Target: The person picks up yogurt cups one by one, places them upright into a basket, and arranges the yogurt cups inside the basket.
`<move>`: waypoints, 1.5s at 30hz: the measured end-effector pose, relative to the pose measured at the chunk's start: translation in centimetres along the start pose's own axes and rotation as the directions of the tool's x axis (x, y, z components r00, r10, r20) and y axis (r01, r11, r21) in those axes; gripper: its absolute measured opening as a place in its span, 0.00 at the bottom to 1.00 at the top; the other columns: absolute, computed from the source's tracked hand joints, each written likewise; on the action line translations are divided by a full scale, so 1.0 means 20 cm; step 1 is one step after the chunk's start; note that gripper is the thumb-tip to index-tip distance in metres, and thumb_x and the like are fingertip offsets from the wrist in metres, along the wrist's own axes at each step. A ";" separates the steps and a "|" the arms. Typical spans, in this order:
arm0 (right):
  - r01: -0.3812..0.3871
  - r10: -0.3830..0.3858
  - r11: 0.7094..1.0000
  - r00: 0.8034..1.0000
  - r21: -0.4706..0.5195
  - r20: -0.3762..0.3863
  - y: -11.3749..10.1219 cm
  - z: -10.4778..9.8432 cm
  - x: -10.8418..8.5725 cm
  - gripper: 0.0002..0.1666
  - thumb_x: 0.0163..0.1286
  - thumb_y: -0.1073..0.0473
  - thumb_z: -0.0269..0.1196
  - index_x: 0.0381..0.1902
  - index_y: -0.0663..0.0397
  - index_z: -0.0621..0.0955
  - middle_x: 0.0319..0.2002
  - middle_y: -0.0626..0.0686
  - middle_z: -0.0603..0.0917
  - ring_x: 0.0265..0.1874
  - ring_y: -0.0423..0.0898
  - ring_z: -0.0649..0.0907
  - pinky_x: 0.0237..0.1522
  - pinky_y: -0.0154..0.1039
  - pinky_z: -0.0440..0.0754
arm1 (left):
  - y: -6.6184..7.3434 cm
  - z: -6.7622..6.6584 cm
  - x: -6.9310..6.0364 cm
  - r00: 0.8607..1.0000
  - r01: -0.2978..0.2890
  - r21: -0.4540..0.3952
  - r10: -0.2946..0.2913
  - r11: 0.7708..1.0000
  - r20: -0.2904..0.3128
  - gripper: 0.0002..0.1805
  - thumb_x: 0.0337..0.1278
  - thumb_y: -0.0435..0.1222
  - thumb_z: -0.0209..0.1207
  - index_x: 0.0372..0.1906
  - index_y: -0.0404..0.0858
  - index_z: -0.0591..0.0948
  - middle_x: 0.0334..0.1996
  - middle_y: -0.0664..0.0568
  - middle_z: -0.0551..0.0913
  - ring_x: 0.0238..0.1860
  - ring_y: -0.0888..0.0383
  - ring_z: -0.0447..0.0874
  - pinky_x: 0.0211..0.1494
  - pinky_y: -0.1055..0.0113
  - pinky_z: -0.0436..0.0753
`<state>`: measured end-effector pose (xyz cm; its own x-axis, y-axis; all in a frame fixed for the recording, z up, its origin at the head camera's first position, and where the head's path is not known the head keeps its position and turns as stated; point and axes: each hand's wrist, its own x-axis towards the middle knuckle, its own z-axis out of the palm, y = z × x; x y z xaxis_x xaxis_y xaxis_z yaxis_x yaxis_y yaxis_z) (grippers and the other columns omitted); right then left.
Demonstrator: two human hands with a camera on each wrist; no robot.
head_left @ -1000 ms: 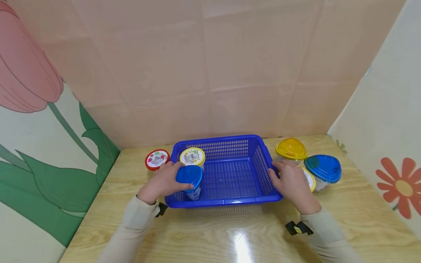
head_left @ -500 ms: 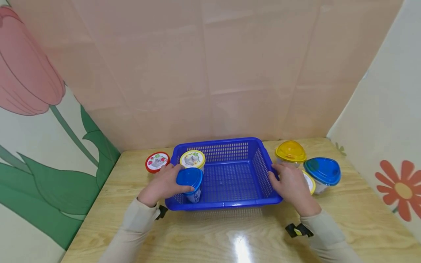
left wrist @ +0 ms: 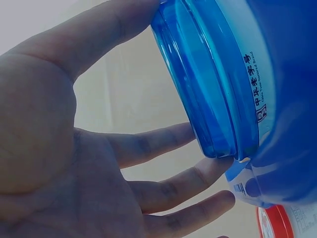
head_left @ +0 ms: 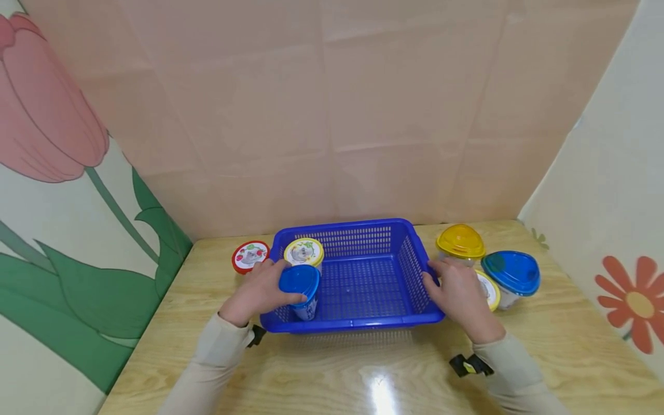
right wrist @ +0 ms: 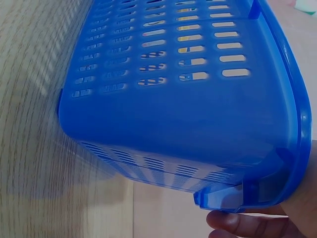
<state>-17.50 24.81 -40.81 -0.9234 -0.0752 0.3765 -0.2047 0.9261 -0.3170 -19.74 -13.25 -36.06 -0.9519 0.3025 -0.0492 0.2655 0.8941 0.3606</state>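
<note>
A cup with a clear blue lid (head_left: 300, 280) stands in the front left corner of a blue plastic basket (head_left: 363, 285). My left hand (head_left: 259, 294) grips it by the lid, thumb on the near side; in the left wrist view, fingertips touch opposite edges of the blue lid (left wrist: 208, 89). Behind it in the basket stands a cup with a yellow-rimmed lid (head_left: 304, 250). My right hand (head_left: 459, 294) holds the basket's right rim, thumb over the inner side. In the right wrist view its fingers curl under the basket's rim, partly hidden.
Left of the basket stands a red-lidded cup (head_left: 251, 256). At right are a yellow dome-lidded tub (head_left: 460, 242), a blue-lidded tub (head_left: 512, 272) and a yellow-rimmed cup (head_left: 489, 290), partly behind my right hand. The wooden table (head_left: 321, 369) meets walls on three sides.
The head view has tilted slightly, so everything sits a little lower in it. Both hands, the cups and the basket keep their places relative to each other.
</note>
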 end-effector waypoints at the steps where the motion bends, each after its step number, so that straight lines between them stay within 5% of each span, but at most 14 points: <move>1: 0.000 0.000 1.000 1.000 0.000 0.000 0.00 0.00 0.00 0.21 0.67 0.57 0.67 0.48 0.71 0.84 0.39 0.66 0.86 0.32 0.57 0.85 0.36 0.54 0.85 | 0.00 0.00 0.00 1.000 0.000 -0.001 0.000 1.000 -0.002 0.45 0.43 0.58 0.74 0.63 0.35 0.75 0.50 0.42 0.79 0.50 0.46 0.73 0.54 0.48 0.77; 22: -0.002 0.002 1.000 1.000 0.009 -0.012 0.02 0.01 0.00 0.21 0.67 0.57 0.66 0.49 0.71 0.84 0.37 0.65 0.86 0.28 0.54 0.83 0.34 0.52 0.85 | -0.01 0.01 0.01 1.000 0.026 -0.024 -0.026 0.999 0.001 0.46 0.49 0.62 0.68 0.66 0.36 0.73 0.54 0.41 0.78 0.53 0.46 0.72 0.56 0.47 0.78; 33: -0.016 0.016 1.000 1.000 0.006 -0.015 0.02 0.02 -0.01 0.22 0.67 0.56 0.66 0.50 0.71 0.83 0.39 0.66 0.85 0.31 0.56 0.83 0.36 0.54 0.85 | -0.06 0.00 0.01 0.989 0.008 -0.119 -0.025 0.993 -0.144 0.31 0.62 0.53 0.63 0.59 0.32 0.78 0.53 0.39 0.81 0.54 0.42 0.77 0.56 0.46 0.79; 45: -0.019 0.019 1.000 1.000 0.006 -0.023 0.01 0.02 -0.02 0.22 0.67 0.57 0.66 0.50 0.71 0.83 0.40 0.67 0.85 0.32 0.57 0.83 0.37 0.55 0.85 | -0.24 -0.01 0.08 0.950 0.082 -0.178 -0.131 0.981 -0.284 0.26 0.63 0.42 0.63 0.58 0.27 0.76 0.53 0.33 0.79 0.52 0.38 0.79 0.54 0.45 0.80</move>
<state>-17.32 24.87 -41.37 -0.9193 -0.0492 0.3905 -0.1893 0.9251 -0.3291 -22.57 -17.14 -37.79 -0.9824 0.0765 0.1702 0.1548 0.8431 0.5149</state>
